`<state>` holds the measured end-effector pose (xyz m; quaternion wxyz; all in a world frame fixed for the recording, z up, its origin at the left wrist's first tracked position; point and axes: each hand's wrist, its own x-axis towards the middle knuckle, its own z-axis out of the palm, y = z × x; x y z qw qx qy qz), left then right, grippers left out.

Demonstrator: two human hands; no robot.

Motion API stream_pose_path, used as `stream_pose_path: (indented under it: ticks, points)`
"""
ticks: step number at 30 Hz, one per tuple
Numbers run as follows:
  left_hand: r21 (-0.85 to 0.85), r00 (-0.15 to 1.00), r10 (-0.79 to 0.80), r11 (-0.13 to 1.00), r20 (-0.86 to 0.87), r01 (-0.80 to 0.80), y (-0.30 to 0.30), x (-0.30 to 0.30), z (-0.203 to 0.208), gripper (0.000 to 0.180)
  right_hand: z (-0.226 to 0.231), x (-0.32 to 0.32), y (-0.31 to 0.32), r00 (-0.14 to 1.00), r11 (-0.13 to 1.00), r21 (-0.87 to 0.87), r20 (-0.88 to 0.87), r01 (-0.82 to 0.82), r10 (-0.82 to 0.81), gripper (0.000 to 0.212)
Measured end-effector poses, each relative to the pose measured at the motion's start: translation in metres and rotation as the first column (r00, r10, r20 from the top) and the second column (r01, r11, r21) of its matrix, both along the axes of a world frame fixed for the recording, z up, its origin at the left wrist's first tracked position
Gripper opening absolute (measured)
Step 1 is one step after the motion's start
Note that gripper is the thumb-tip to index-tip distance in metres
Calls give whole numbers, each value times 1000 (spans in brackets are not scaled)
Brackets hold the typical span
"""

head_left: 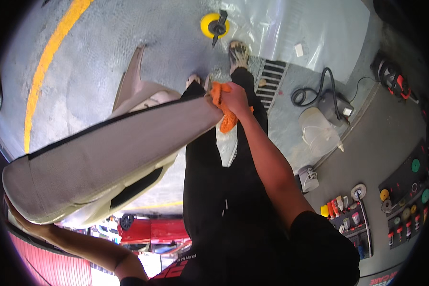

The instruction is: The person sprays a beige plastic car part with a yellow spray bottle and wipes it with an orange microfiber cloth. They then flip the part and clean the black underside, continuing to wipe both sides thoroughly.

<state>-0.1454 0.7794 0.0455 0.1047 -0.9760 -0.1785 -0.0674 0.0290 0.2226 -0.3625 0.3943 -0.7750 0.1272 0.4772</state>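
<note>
A long grey fabric-like panel (114, 157) with a black edge strip slants across my front, from low on the left up to my thighs. Its pale underside (148, 176) has a dark elongated recess. My left hand (31, 226) grips the panel's broad left end from below; some of its fingers are hidden behind it. Bunched in my right hand (236, 99) is an orange cloth (229, 120), pressed at the narrow right end of the panel. Beyond the panel, a pale grey curved piece (138, 90) with a pointed tip stands near my feet.
A yellow and black round tool (214, 26) lies ahead on the floor, beside clear plastic sheeting (314, 28). A floor grate (271, 83) runs by my foot. To the right are a translucent bucket (317, 131), a hosed machine (333, 105) and wall racks of bottles (350, 217).
</note>
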Motion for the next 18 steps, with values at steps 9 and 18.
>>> stream_pose_path:
  ticks: [9, 18]
  points:
    - [-28, 996, 86, 996, 13, -85, 3, -1, 6, 55, 62, -34, 31, 916, 963, -17, 303, -270, 263, 45]
    - [-26, 994, 106, 994, -6, -106, 6, -4, -2, 54, 231, -36, 137, 878, 931, 241, 459, -274, 140, 40]
